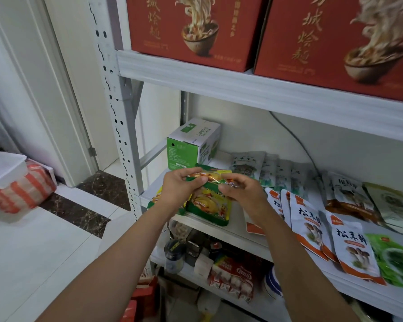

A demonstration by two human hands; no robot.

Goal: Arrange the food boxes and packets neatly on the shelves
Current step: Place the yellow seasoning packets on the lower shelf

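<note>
White metal shelf (pixel 233 226) crowded with pouches — left hand (pixel 180 184) and right hand (pixel 241 188) both pinch a yellow-green packet (pixel 209 201), which could slip off the edge.

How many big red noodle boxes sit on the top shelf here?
2. One red noodle box stands at the left end of the top shelf; the other is right beside it, cut off by the frame, so more may follow.

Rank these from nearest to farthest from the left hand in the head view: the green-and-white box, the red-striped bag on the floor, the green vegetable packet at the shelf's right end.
From the left hand:
1. Green-and-white box, just behind it at the shelf's back left.
2. Red-striped bag, on the floor, off to the left.
3. Green vegetable packet, far right on the same shelf.
</note>
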